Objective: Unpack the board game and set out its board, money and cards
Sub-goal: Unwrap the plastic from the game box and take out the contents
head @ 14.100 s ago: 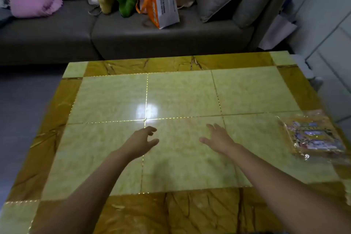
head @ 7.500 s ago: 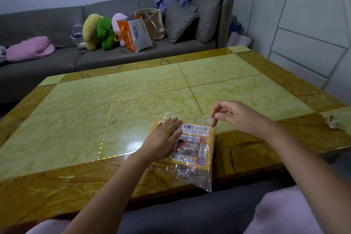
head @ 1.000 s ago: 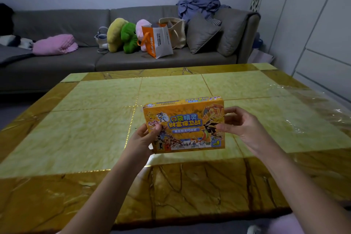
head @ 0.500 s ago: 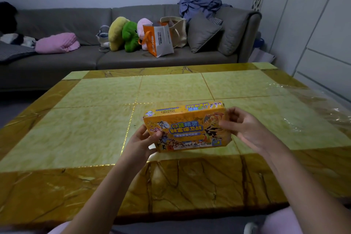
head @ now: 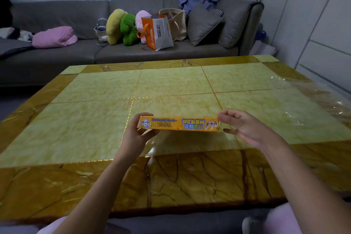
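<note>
A home living room: grey sofa (head: 133, 51), plush toys (head: 129, 28).

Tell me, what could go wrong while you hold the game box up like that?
1. The game box is held off the table only by its ends, between the left hand and right hand. Its print looks upside down, so if it opens this way, pieces might spill.
2. The clear plastic wrap lies loose on the table's right side and might slide off or get in the way.

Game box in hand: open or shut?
Shut. The game box shows no raised flap and no contents out; the left hand and right hand hold its ends over the table.
</note>
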